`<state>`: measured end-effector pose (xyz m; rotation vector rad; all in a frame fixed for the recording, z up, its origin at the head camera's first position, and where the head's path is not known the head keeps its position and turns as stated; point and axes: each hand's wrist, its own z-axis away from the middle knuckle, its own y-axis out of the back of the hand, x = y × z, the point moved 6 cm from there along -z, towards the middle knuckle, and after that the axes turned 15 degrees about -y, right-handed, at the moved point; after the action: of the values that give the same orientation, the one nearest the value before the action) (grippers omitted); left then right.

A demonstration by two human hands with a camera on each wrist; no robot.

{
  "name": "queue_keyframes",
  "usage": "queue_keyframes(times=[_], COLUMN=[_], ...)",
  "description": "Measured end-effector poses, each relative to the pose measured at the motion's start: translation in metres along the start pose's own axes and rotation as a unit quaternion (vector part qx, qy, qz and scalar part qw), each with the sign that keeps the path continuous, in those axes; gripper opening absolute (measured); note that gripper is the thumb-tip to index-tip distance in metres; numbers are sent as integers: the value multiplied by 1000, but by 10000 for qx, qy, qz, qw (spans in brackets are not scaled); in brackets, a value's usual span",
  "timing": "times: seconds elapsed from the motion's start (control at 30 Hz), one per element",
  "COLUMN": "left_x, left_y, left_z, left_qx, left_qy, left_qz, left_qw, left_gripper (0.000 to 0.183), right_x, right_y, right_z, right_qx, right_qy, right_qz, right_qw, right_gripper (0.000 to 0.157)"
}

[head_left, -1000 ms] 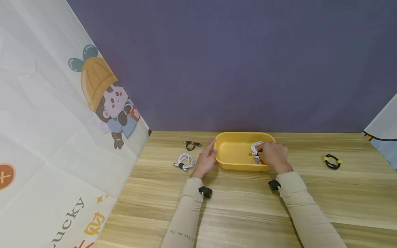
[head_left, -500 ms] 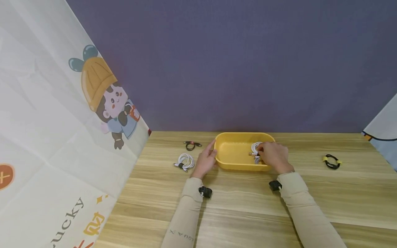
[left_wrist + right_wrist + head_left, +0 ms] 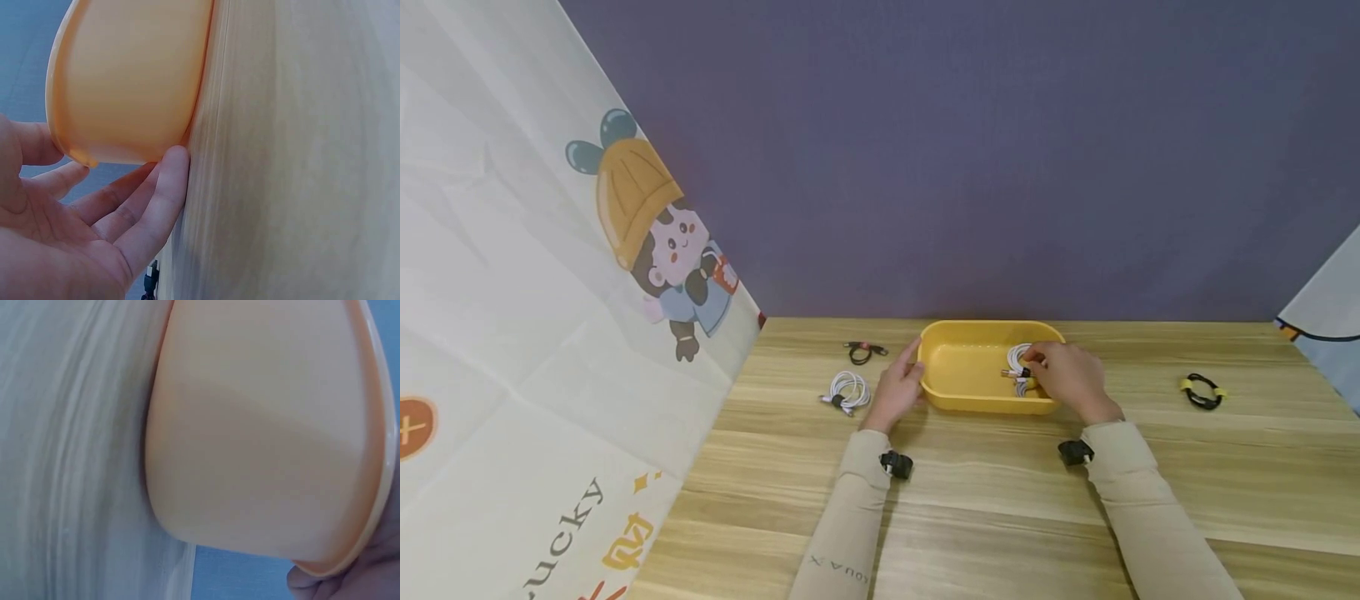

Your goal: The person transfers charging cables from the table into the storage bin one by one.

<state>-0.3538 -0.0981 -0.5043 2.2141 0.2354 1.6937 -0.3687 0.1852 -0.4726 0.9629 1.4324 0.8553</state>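
Left hand [image 3: 897, 392], fingers fairly straight, rests against yellow tray [image 3: 958, 367], lower centre of frame | Right hand [image 3: 1070, 377] over its right end, at coiled white cable [image 3: 1017, 356] inside; grip: can't tell from here | Step: apparently settling cable | Next: likely clean release, without snagging

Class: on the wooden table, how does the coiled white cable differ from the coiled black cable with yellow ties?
The coiled white cable is bound by a black tie; the coiled black cable has yellow ties.
The white cable lies left of the oblong yellow tray; the black cable lies right of it.
Both rest looped on the wooden table.
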Motion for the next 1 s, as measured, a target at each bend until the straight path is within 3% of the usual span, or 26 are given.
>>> queue_keyframes(times=[0.63,0.83,1.0], left_x=[-1,1,0], left_y=[0,0,0], left_z=[1,0,0], left_qx=[-10,23,15], left_qy=[5,-29,-27], left_qz=[-29,-62,-67], left_qw=[10000,10000,10000], left_gripper=[51,51,52], right_x=[9,18,27], right_y=[6,16,31], right_z=[8,8,10], right_qx=[331,122,191], right_qy=[215,274,152], right_qz=[-1106,-1705,-1928], right_qw=[9931,9849,9809], right_gripper=[17,24,29])
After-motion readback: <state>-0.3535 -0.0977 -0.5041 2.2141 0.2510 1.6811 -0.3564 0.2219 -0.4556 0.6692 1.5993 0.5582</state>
